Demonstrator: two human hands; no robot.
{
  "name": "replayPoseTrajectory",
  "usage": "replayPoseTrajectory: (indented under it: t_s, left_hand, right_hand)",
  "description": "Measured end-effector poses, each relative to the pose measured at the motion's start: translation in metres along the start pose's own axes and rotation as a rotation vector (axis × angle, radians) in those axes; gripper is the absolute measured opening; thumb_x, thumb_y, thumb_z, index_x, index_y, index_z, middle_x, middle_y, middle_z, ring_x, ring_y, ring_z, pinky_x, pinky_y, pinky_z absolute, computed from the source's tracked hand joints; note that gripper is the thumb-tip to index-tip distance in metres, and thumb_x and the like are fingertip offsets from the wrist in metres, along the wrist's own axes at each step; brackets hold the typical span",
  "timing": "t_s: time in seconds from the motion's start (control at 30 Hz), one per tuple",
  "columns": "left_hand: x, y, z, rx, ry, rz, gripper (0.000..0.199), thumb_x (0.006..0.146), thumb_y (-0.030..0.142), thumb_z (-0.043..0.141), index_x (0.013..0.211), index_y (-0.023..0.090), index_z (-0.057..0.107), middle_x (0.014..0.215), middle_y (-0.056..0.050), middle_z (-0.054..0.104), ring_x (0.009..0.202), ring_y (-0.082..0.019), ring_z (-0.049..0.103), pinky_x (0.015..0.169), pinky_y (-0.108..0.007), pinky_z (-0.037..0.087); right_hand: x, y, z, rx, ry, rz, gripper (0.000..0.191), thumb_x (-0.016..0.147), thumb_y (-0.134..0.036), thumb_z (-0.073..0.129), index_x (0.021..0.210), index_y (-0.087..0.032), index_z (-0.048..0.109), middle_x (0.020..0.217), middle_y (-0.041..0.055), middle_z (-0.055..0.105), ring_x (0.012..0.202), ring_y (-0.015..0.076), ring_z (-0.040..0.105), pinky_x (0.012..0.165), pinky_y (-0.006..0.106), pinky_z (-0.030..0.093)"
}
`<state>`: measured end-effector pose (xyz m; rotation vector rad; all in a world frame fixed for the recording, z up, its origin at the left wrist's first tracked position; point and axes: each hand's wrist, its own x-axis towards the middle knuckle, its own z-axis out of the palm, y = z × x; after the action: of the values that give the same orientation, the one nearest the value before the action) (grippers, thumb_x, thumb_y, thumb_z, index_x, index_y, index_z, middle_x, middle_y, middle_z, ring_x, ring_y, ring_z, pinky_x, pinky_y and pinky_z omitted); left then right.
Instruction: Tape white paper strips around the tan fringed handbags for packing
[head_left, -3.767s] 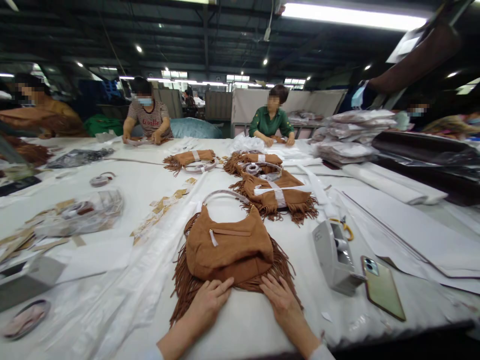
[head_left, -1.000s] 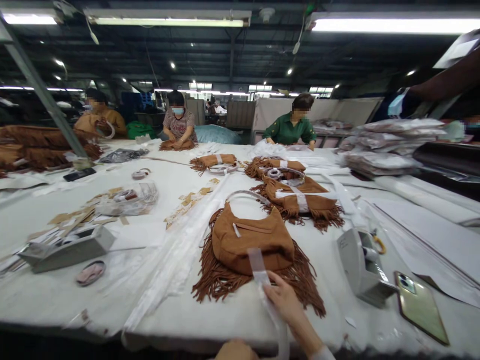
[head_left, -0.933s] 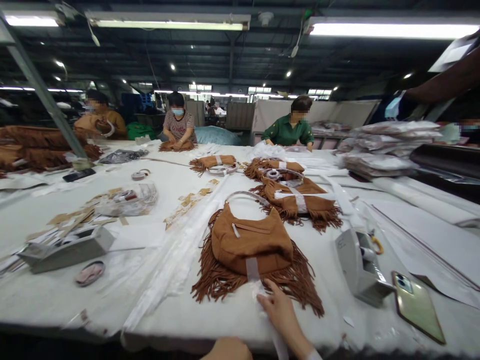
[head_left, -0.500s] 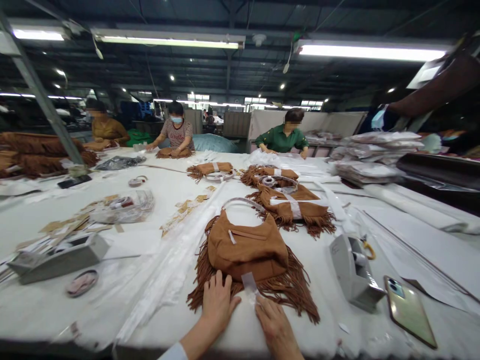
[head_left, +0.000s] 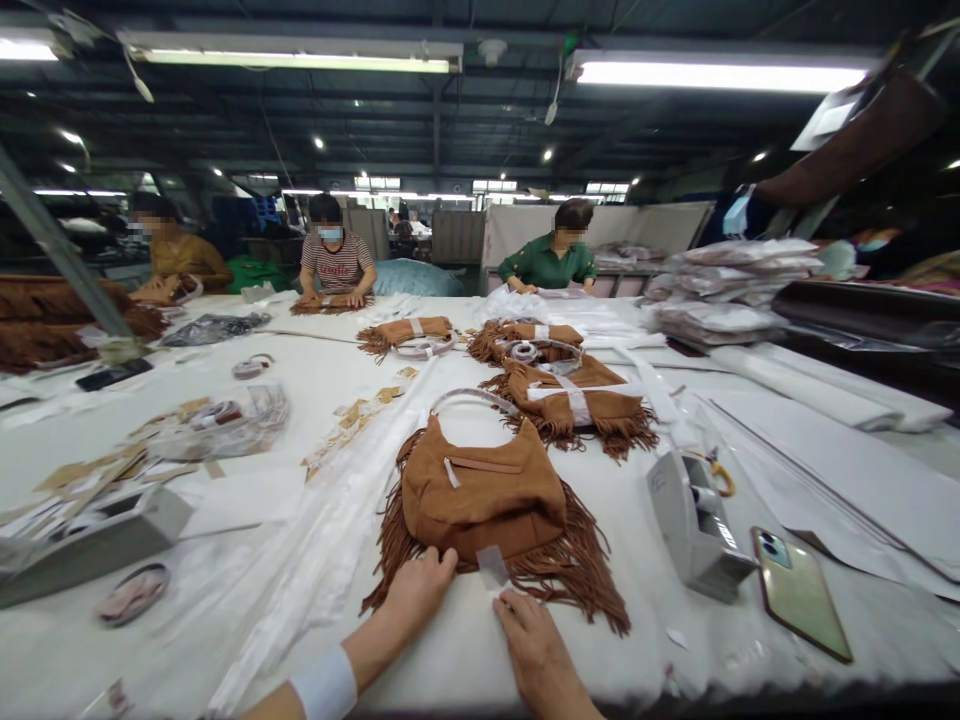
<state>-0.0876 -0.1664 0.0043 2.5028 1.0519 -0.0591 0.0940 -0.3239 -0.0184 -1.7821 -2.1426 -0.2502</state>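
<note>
A brown suede-like handbag [head_left: 480, 490] with long fringe at both sides lies on the white-covered table [head_left: 330, 590]. Its wrapped handle points away from me. At its lower left edge is my left hand [head_left: 420, 592], fingers curled in against the bag and fringe; the fingertips are partly hidden. A short strip of clear tape [head_left: 493, 568] sticks to the bag's bottom edge. My right hand [head_left: 536, 645] pinches the near end of that strip, just below the bag.
Behind lie more fringed bags [head_left: 574, 395] with white bands. To the right are a grey tape dispenser [head_left: 694, 530] and a phone [head_left: 801, 595]; another dispenser [head_left: 97, 540] stands left. Paper tags [head_left: 352, 415] lie left of the bag. Several people work across the table.
My left hand's fingers, spread flat on the bag's lower edge before, are now curled in there. My right hand stays at the tape. The whole view has shifted slightly.
</note>
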Motion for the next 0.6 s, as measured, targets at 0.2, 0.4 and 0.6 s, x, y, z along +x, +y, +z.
replayPoseTrajectory:
  t_s: [0.2,0.4,0.6]
  left_hand:
    - [0.012,-0.009,-0.018,-0.193,0.017,0.091,0.015,0.094,0.025,0.042,0.096,0.020,0.056,0.087,-0.009,0.069,0.085,-0.022,0.067,0.069,-0.025,0.043]
    - [0.020,-0.009,-0.041,-0.410,0.072,0.134,0.017,0.092,0.024,0.043,0.082,0.019,0.055,0.078,-0.004,0.066,0.075,-0.016,0.062,0.065,-0.022,0.037]
    - [0.021,-0.008,-0.058,-0.570,0.078,0.120,0.019,0.088,0.029,0.044,0.072,0.019,0.049,0.067,0.000,0.059,0.067,-0.015,0.053,0.064,-0.023,0.036]
  right_hand:
    - [0.006,-0.012,-0.015,-0.053,-0.094,-0.122,0.068,0.069,0.004,0.032,0.132,-0.011,0.048,0.139,0.0161,0.047,0.131,0.0246,0.041,0.102,0.044,0.046]
    - [-0.005,-0.021,-0.011,-0.047,-0.138,-0.190,0.080,0.063,-0.002,0.038,0.143,-0.010,0.034,0.141,0.0141,0.046,0.131,0.0252,0.041,0.105,0.045,0.044]
    - [0.005,-0.037,0.018,-0.135,-0.030,-0.048,0.075,0.065,0.001,0.040,0.139,-0.009,0.040,0.138,0.0145,0.049,0.128,0.0256,0.045,0.101,0.041,0.047]
